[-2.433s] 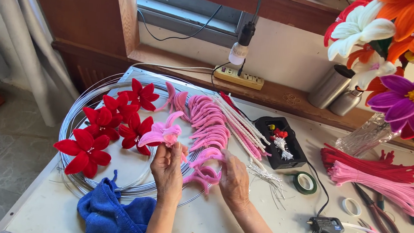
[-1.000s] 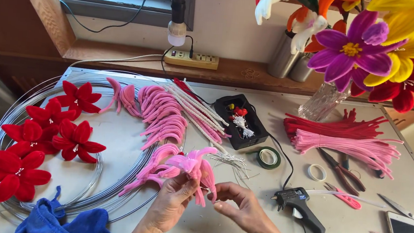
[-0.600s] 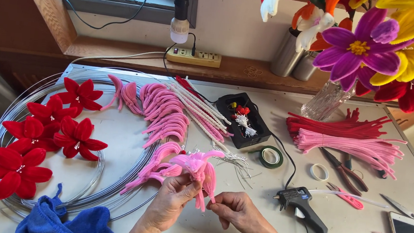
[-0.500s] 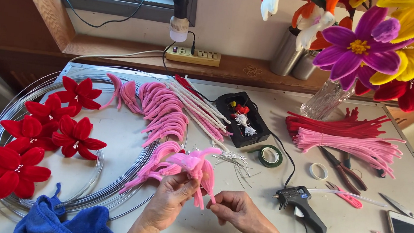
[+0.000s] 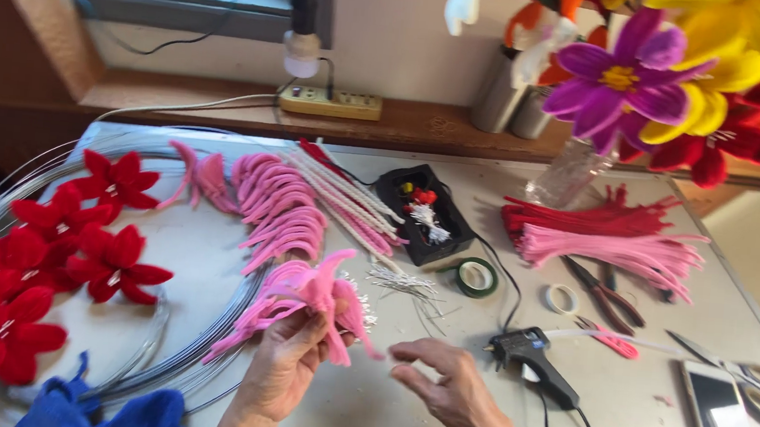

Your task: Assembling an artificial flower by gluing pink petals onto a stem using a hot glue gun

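Note:
My left hand [image 5: 280, 360] grips a pink pipe-cleaner flower [image 5: 318, 295] by its base, petals spreading up and to the right. My right hand [image 5: 447, 389] hovers just right of the flower, fingers apart, holding nothing. Behind the flower lie rows of curved pink petals [image 5: 280, 205] and a small heap of white stamens [image 5: 401, 282]. Several finished red flowers [image 5: 56, 249] rest on the coil of wire [image 5: 203, 354] at the left.
A black glue gun [image 5: 537, 360] lies right of my right hand. Green tape roll [image 5: 477, 277], white tape ring [image 5: 562, 299], pliers [image 5: 607, 293], scissors [image 5: 750, 379], a phone [image 5: 719, 422], bundles of pink and red pipe cleaners [image 5: 611, 243], a black tray [image 5: 422, 208], blue cloth [image 5: 107, 405].
My right hand has let go of the pink flower and drawn slightly right, fingers spreading. The left hand keeps holding the flower. The view has shifted a little.

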